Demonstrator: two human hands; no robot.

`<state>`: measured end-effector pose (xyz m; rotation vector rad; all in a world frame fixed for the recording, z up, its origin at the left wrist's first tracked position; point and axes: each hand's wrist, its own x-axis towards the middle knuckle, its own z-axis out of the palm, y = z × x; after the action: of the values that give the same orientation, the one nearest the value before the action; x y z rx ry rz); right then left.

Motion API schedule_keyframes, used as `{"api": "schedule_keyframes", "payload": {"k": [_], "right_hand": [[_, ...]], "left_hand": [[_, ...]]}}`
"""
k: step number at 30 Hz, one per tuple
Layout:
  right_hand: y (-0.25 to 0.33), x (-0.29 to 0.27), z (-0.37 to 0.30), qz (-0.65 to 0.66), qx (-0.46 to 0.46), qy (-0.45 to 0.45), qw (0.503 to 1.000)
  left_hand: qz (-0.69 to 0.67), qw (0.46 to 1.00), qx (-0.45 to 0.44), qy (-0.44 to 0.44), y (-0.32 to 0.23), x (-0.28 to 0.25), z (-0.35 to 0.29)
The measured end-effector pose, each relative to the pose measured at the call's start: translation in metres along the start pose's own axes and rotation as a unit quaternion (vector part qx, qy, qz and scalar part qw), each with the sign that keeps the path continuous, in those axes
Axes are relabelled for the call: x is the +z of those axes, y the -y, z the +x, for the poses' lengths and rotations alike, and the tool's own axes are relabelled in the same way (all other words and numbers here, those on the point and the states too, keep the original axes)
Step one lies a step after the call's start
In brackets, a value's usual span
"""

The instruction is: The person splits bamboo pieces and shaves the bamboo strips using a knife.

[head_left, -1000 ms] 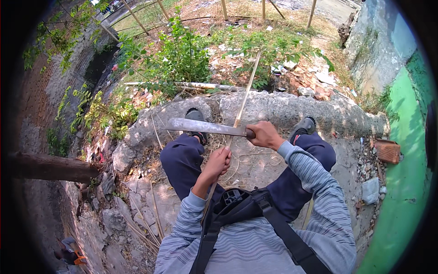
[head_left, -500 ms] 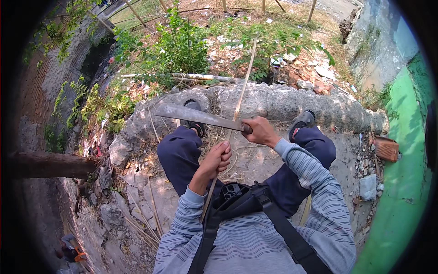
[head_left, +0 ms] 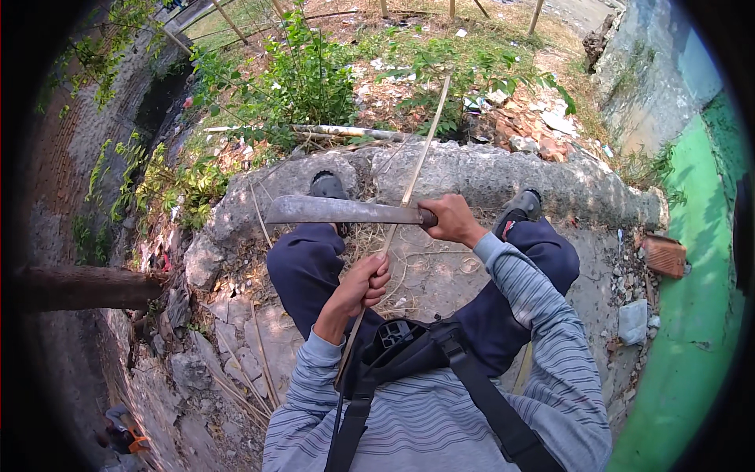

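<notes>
Both hands are closed: left grips thin pale stick, right a dull machete.

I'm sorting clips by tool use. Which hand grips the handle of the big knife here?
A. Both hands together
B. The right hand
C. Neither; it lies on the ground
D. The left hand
B: the right hand is closed round the handle of the big knife, whose blade points toward the person's left, while the left hand grips the thin bamboo strip lower down.
</notes>
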<state>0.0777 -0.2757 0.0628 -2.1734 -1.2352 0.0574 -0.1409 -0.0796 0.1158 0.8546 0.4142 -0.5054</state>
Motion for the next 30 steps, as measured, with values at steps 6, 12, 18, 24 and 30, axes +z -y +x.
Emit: {"api": "schedule_keyframes", "payload": {"k": [6, 12, 18, 24, 30], "right_hand": [[-0.044, -0.016, 0.015, 0.017, 0.12, -0.034, 0.992], [-0.014, 0.005, 0.002, 0.071, 0.024, -0.013, 0.997], [-0.051, -0.01, 0.015, -0.012, 0.083, -0.067, 0.994], [-0.062, -0.014, 0.014, 0.062, 0.137, -0.067, 0.986], [-0.006, -0.002, -0.002, -0.012, -0.021, 0.007, 1.0]], "left_hand": [[0.005, 1.0, -0.007, -0.005, 0.002, -0.003, -0.022], [-0.043, 0.998, -0.047, 0.028, 0.011, -0.011, -0.02], [-0.096, 0.992, -0.059, 0.053, 0.017, -0.025, -0.043], [-0.041, 0.998, -0.038, 0.011, 0.024, -0.028, -0.063], [0.119, 0.985, 0.063, -0.106, 0.02, -0.018, -0.032]]}}
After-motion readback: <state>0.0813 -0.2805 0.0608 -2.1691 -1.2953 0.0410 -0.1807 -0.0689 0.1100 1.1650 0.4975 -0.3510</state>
